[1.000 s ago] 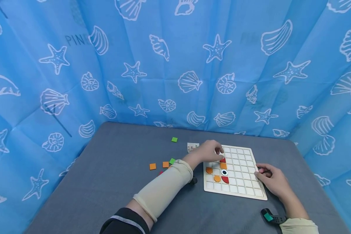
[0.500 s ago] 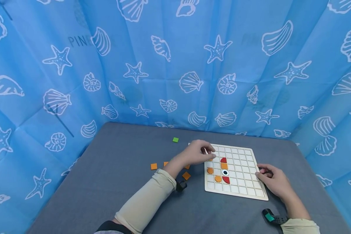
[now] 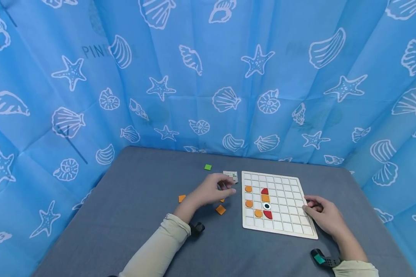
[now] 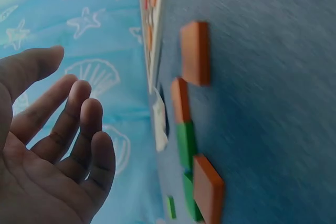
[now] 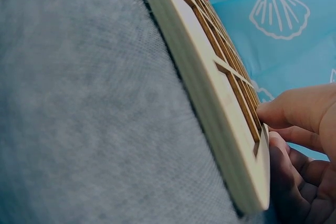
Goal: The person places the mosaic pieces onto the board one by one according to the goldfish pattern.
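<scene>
A white gridded board lies on the table. On its left part sit orange round pieces, two red quarter-round pieces, an orange square and a white piece with a black dot. My left hand hovers left of the board, holding nothing; the left wrist view has its fingers loosely bent and apart from the thumb. At the board's right edge, my right hand grips the rim between thumb and curled fingers. The right wrist view shows the thumb on top of the rim.
Beyond the left hand lies a small printed grid card. Loose orange tiles and green tiles are scattered left of the board, with one green tile farther back. A shell-print curtain hangs behind the table.
My left hand has drawn back leftward off the board. The upper red quarter piece and upper-left orange round piece, covered before, now show fully. My right hand stays on the rim.
</scene>
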A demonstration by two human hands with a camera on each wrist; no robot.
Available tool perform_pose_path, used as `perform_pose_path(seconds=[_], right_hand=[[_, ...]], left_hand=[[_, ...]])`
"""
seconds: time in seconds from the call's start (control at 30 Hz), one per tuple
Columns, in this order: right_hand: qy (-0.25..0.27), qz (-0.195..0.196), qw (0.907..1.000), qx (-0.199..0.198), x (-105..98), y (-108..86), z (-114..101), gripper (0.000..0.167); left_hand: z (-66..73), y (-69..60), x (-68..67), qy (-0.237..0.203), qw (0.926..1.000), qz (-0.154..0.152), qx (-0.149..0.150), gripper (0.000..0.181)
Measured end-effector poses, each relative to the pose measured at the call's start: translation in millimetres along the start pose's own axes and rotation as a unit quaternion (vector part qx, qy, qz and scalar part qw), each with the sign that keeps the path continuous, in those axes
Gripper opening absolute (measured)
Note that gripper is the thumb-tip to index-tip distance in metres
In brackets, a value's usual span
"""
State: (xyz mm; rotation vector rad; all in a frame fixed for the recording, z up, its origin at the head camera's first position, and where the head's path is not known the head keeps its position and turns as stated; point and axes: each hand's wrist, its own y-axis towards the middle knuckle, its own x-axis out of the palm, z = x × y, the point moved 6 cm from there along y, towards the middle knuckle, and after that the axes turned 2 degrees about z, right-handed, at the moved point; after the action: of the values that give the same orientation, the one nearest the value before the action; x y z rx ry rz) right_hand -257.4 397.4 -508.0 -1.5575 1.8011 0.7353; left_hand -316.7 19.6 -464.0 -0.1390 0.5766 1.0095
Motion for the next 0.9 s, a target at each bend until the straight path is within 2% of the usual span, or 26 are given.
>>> perform_pose_path(seconds=[0.27, 0.57, 0.73, 0.9], right_hand=[[-0.001, -0.002, 1.0000, 0.000, -0.6, 1.6, 0.5, 0.051], [0.000, -0.002, 0.9999, 0.011, -1.0, 0.2, -0.4, 0.053], [0.001, -0.001, 1.0000, 0.008, -1.0, -0.5, -1.1, 0.052], [0.000, 0.005, 1.0000, 0.005, -0.2, -1.1, -1.8, 0.050]], left_hand=[[-15.0, -12.1, -9.6, 0.054, 0.9985, -0.004, -0.010, 0.038], [-24.5, -14.4, -13.4, 0.065, 0.9975, 0.008, -0.029, 0.040], [-28.5, -16.0, -9.9, 0.098, 0.9939, -0.016, -0.049, 0.042], [-35.1, -17.3, -5.3, 0.100, 0.9917, -0.032, -0.074, 0.042]])
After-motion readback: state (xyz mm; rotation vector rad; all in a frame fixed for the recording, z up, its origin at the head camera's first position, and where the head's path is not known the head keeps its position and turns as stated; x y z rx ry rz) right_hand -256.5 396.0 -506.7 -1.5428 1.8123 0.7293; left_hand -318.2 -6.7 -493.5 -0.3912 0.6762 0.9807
